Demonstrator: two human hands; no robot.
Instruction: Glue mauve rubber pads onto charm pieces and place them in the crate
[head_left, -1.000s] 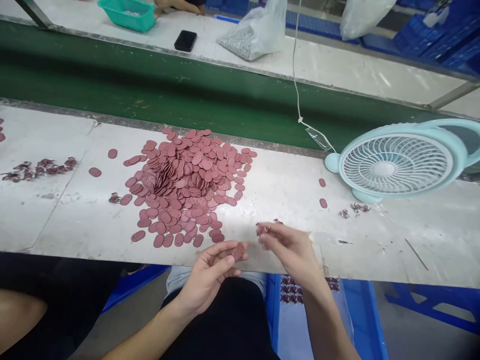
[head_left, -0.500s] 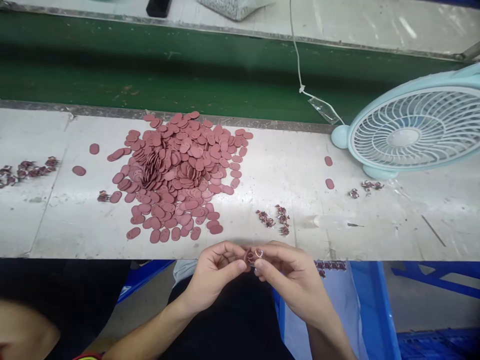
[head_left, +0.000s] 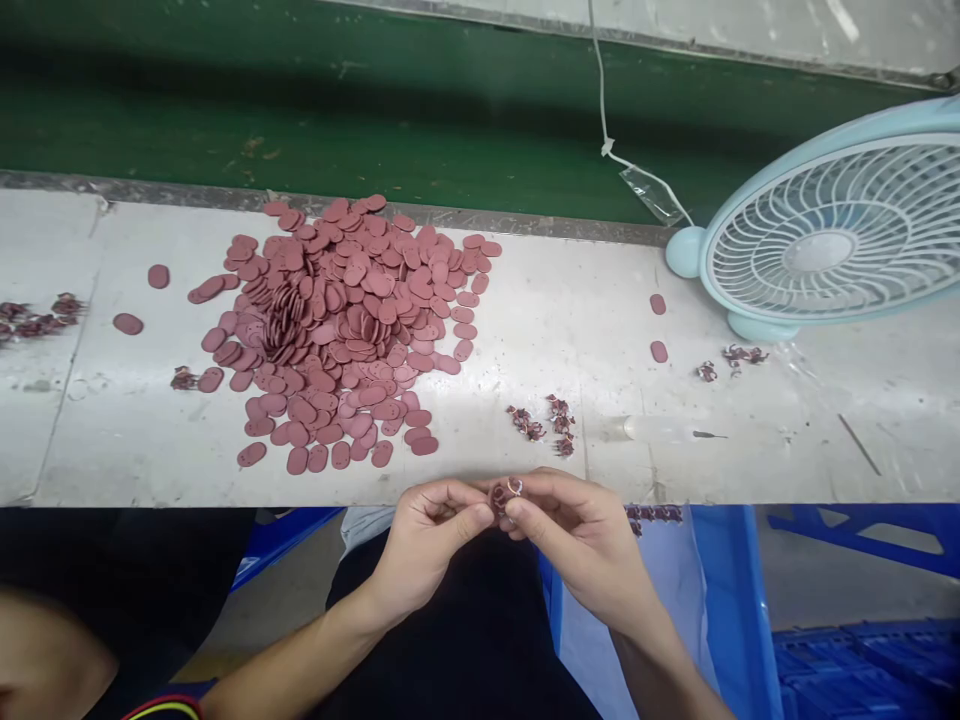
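At the table's front edge, my left hand point(head_left: 435, 535) and my right hand point(head_left: 574, 530) meet, fingertips almost touching. Both pinch one small dark-red piece point(head_left: 501, 496) with a shiny metallic loop on its right side; its finer details are too small to make out. The left fingers grip the reddish part, while the right thumb and forefinger close at the loop. Beyond the hands lies a large heap of dusty-red oval discs point(head_left: 360, 300), some with small holes. Just past my right hand sit a few dark-red clusters with metal bits point(head_left: 561, 425).
A light-blue fan point(head_left: 821, 245) stands at the right, its white cord hanging behind. Near it lie two loose discs point(head_left: 658, 351), small clusters point(head_left: 742, 355) and a clear tube with a thin tip point(head_left: 660, 429). Below the edge is a blue crate point(head_left: 739, 600). Someone's arm point(head_left: 52, 645) shows lower left.
The view has shifted, so the table sits slightly higher in the picture. Both hands still pinch the small piece, with the right fingertips a little closer around its loop.
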